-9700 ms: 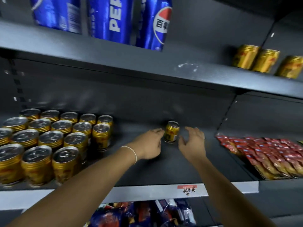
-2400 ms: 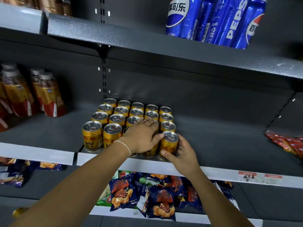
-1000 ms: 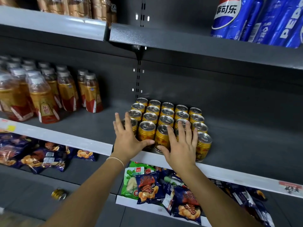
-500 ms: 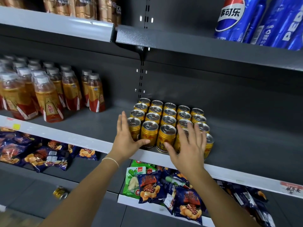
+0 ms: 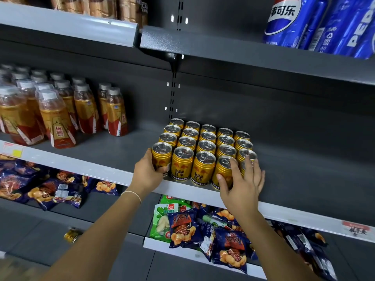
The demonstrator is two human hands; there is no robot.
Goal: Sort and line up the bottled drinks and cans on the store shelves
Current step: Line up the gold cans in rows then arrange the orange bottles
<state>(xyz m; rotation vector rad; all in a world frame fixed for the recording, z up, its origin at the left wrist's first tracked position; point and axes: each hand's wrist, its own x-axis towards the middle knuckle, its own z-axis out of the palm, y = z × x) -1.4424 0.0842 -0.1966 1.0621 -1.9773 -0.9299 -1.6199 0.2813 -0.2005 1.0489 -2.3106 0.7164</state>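
A block of gold Red Bull cans [image 5: 205, 142] stands in neat rows on the grey middle shelf [image 5: 304, 179], its front row at the shelf's lip. My left hand [image 5: 145, 176] grips the front-left can [image 5: 162, 157], fingers round its left side and thumb on its front. My right hand [image 5: 243, 185] rests with spread fingers on the two front-right cans [image 5: 224, 169], thumb on the fourth can's face, fingers over the end can. One stray gold can [image 5: 72, 235] lies on its side on the lower left shelf.
Orange drink bottles [image 5: 58, 118] stand on the same shelf to the left, with a bare gap between them and the cans. Blue Pepsi cans [image 5: 284, 23] sit on the shelf above at right. Snack bags [image 5: 203, 230] fill the shelf below.
Both hands have come in against the front row: the left now wraps the front-left can, and the right has settled on the front-right cans. The end can stands flush in the row.
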